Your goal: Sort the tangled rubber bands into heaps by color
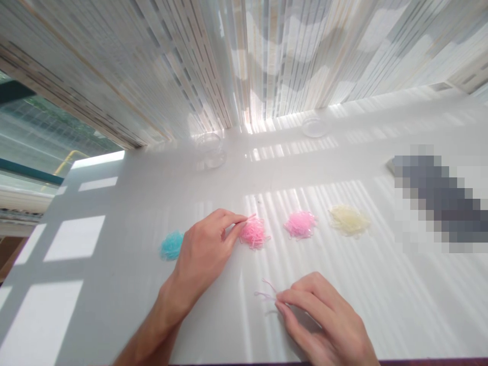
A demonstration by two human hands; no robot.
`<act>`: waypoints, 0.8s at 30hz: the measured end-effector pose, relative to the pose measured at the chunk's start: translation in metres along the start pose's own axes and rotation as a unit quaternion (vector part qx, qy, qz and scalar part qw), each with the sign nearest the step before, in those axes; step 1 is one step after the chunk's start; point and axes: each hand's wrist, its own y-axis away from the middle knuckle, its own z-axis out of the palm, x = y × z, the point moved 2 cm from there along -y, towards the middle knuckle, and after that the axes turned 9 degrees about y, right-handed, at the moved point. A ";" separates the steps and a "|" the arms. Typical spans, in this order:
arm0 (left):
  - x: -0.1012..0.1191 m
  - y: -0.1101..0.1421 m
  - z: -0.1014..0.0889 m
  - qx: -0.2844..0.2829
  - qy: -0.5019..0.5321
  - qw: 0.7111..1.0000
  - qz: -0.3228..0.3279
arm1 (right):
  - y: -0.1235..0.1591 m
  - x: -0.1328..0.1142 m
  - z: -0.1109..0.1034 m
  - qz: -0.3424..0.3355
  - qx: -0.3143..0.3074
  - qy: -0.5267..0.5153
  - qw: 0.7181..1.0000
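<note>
On a white table (125, 213) lie small heaps of thin elastic bands: a blue heap (171, 245), a light pink heap (252, 234), a brighter pink heap (301, 224) and a pale yellow heap (349, 220). My left hand (206, 249) rests between the blue and light pink heaps, thumb and forefinger pinched on a band at the light pink heap's edge. My right hand (324, 317) lies nearer the front edge, its fingertips pinched on thin pink bands (266, 291) that stick out to the left.
A clear plastic jar (210, 150) stands at the back of the table and its clear lid (314, 127) lies further right. A blurred dark object (438, 198) lies at the right. Striped curtains hang behind the table. The table's left edge borders a window.
</note>
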 end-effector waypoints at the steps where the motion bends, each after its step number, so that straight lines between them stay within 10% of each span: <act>1: -0.001 0.001 -0.001 0.002 0.002 1.000 -0.001 | 0.000 0.000 0.000 0.001 0.002 0.001 1.000; 24: -0.005 0.006 0.005 0.054 -0.243 0.947 0.205 | -0.003 -0.002 -0.002 0.012 0.010 -0.012 1.000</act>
